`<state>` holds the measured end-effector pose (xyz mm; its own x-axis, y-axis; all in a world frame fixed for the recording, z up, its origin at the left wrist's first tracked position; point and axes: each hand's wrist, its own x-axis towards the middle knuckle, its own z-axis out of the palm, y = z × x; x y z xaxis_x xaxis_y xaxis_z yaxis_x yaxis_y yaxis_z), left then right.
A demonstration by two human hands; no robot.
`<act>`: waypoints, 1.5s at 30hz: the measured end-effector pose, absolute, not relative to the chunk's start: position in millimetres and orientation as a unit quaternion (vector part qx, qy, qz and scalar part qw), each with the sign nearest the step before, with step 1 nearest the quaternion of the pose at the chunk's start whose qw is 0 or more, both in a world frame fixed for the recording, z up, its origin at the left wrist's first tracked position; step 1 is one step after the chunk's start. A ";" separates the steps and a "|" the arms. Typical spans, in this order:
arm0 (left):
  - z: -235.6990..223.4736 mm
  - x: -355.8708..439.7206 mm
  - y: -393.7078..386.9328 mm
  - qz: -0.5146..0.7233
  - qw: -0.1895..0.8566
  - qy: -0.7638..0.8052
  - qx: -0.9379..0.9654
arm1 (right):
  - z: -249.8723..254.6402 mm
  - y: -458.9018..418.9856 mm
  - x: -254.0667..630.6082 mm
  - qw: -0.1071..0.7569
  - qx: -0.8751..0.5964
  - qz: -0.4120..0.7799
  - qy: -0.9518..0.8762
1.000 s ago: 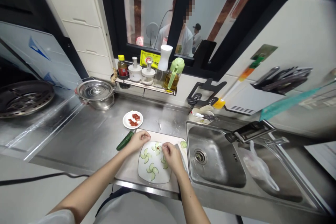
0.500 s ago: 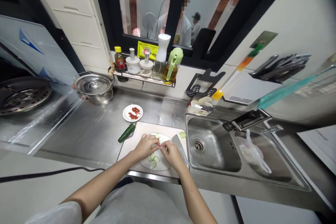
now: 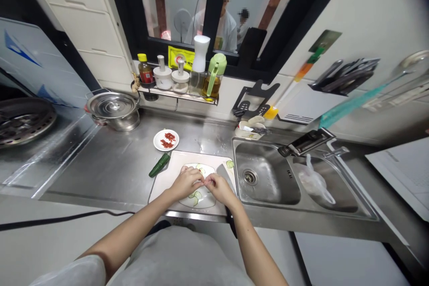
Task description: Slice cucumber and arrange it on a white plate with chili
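Note:
My left hand (image 3: 186,182) and my right hand (image 3: 219,189) meet fingertip to fingertip above a clear-looking plate (image 3: 208,202). Both are closed in a pinch; whatever lies between the fingers is too small to make out. Thin cucumber slices (image 3: 195,198) are on the plate, partly hidden by my hands. Under the plate is a pale cutting board (image 3: 161,185). A kitchen knife (image 3: 225,173) rests along its right side, its dark handle jutting past the counter edge under my right forearm. A cucumber end piece (image 3: 229,164) sits at the board's upper right corner.
Left of the board lies a dark green cucumber (image 3: 159,165), with a white plate of chopped red pieces (image 3: 161,144) behind it. A lidded steel pot (image 3: 117,114) stands farther back. To the right is a double sink (image 3: 268,178); a seasoning rack (image 3: 181,94) hangs below the window.
The view has shifted slightly, so more of the knife's handle shows. My hands stay pinched together over the plate with only small finger movements.

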<state>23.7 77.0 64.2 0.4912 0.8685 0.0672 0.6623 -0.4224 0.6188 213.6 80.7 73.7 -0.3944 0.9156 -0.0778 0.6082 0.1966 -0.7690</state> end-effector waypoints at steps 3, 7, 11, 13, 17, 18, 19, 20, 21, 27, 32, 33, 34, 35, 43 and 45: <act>63.2 22.9 74.0 0.195 0.271 0.471 0.817 | 73.5 79.7 212.4 0.205 -0.513 0.390 -0.737; 62.9 19.8 74.0 0.200 0.298 0.491 0.794 | 71.8 80.7 211.1 0.214 -0.522 0.401 -0.722; 56.5 14.9 79.0 0.255 0.318 0.555 0.725 | 60.4 86.0 222.0 0.260 -0.555 0.385 -0.690; 50.9 13.1 81.1 0.279 0.313 0.591 0.689 | 51.5 87.0 230.9 0.271 -0.588 0.361 -0.671; 41.0 14.8 81.2 0.253 0.311 0.631 0.664 | 34.4 81.4 241.6 0.235 -0.615 0.335 -0.674; 39.2 16.7 80.8 0.241 0.313 0.633 0.666 | 31.2 79.1 241.7 0.222 -0.615 0.332 -0.680; 37.6 19.2 80.4 0.230 0.314 0.634 0.669 | 28.5 76.8 241.0 0.210 -0.615 0.328 -0.686; 36.3 22.1 80.1 0.219 0.312 0.634 0.672 | 26.3 74.9 239.7 0.198 -0.616 0.321 -0.692; 35.1 25.4 80.0 0.211 0.310 0.634 0.676 | 24.5 73.3 238.3 0.186 -0.618 0.313 -0.697; 28.3 47.5 83.0 0.165 0.291 0.634 0.698 | 20.9 72.6 233.8 0.116 -0.619 0.241 -0.738; 24.4 60.5 86.2 0.140 0.291 0.626 0.710 | 21.4 74.3 234.0 0.088 -0.612 0.214 -0.756; 24.0 62.5 86.6 0.137 0.292 0.625 0.711 | 21.5 74.5 233.7 0.086 -0.610 0.211 -0.759; 23.6 64.4 87.0 0.133 0.292 0.624 0.713 | 21.6 74.6 233.3 0.083 -0.610 0.209 -0.760; 23.3 66.3 87.4 0.129 0.291 0.623 0.715 | 21.6 74.8 232.9 0.080 -0.610 0.208 -0.761; 19.4 79.4 89.1 0.088 0.277 0.616 0.732 | 20.1 77.0 231.7 0.054 -0.612 0.205 -0.762; 18.5 80.8 89.0 0.084 0.274 0.616 0.734 | 20.0 77.1 231.7 0.047 -0.613 0.204 -0.762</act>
<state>80.8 89.0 18.5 0.2279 0.9498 -0.2141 0.8579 -0.0919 0.5056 231.7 77.1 20.0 -0.2444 0.9531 -0.1787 0.9145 0.1653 -0.3691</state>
